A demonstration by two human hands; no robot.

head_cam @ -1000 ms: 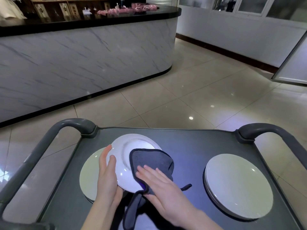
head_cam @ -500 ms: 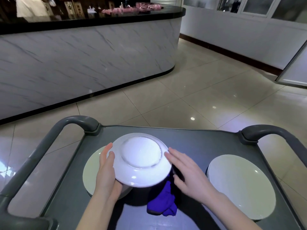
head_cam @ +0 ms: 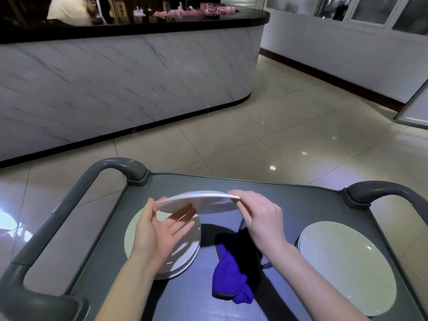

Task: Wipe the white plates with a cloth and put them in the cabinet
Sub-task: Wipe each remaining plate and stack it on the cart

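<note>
Well, above the left plate stack point(head_cam: 187, 251) the left hand point(head_cam: 159, 232) spreads flat-fingered beneath a raised white plate point(head_cam: 199, 201), whose right rim the right hand point(head_cam: 259, 216) pinches. A purple cloth point(head_cam: 229, 279) lies crumpled on the cart point(head_cam: 301, 200), with another plate stack point(head_cam: 342, 262) at the right.

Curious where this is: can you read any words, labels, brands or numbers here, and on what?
No text can be read.
The held plate, cloth and cart show none.
The boxes behind the counter may carry labels, but they are too blurred to read.
</note>
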